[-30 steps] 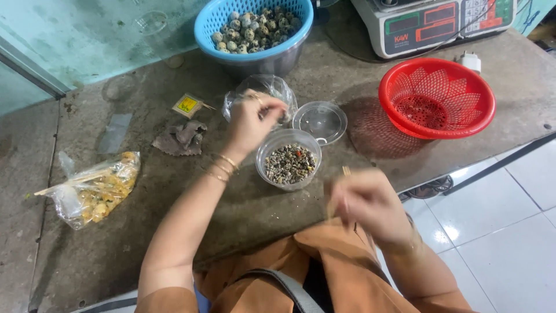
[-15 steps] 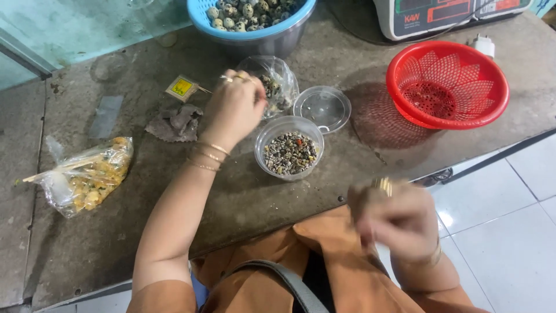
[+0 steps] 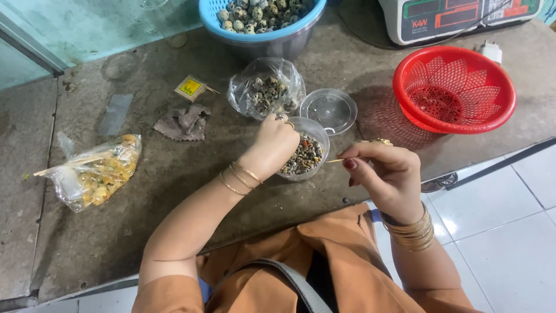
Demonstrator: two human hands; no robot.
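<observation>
My left hand [image 3: 271, 146] is curled over the left rim of a clear plastic cup [image 3: 315, 152] filled with small speckled pieces. Its fingertips are hidden, so I cannot tell whether they hold anything. My right hand [image 3: 385, 173] is just right of the cup and pinches a thin wooden skewer [image 3: 337, 160], whose tip points left at the cup's side. Behind the cup lie an open clear bag of speckled eggs [image 3: 266, 88] and the cup's clear round lid [image 3: 330, 108].
A blue basket of speckled eggs [image 3: 260, 14] sits in a metal bowl at the back. A red basket [image 3: 454, 87] and a white scale [image 3: 463, 17] stand at the right. A bag of yellow pieces with sticks [image 3: 95, 171], a grey rag [image 3: 184, 123] and a yellow packet [image 3: 190, 87] lie at the left.
My left hand came back from the egg bag to the cup's rim. My right hand rose from my lap to the counter edge with the skewer pointed at the cup.
</observation>
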